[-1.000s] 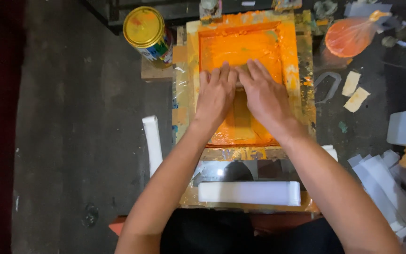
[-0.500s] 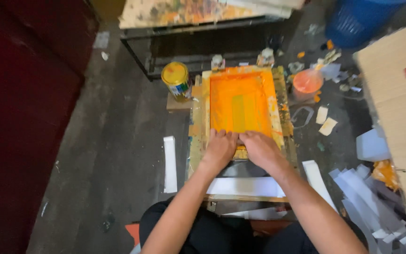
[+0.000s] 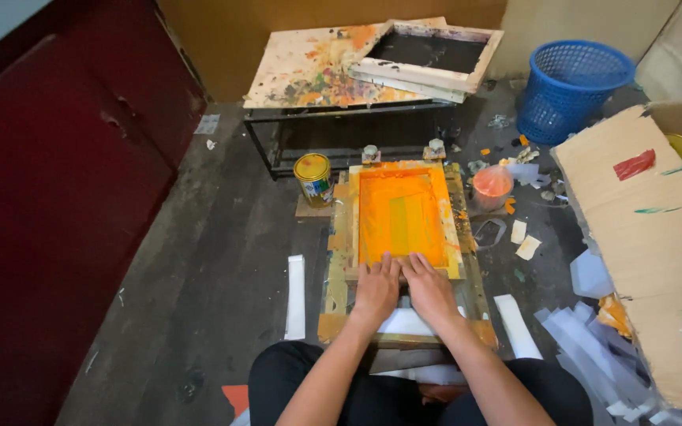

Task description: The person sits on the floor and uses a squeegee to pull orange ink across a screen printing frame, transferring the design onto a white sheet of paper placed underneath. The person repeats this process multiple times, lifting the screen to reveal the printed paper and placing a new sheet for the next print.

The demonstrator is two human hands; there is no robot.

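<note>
Keep your left hand (image 3: 376, 289) and right hand (image 3: 429, 289) flat, fingers spread, pressing evenly on the orange-inked printing screen frame (image 3: 401, 217), gripping nothing.

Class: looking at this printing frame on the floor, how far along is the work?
Done: orange ink coats the whole screen. In hand: left hand and right hand press side by side at the screen's near edge. Left: the screen lies flat in its frame, not yet lifted; whatever lies under it is hidden.
</note>
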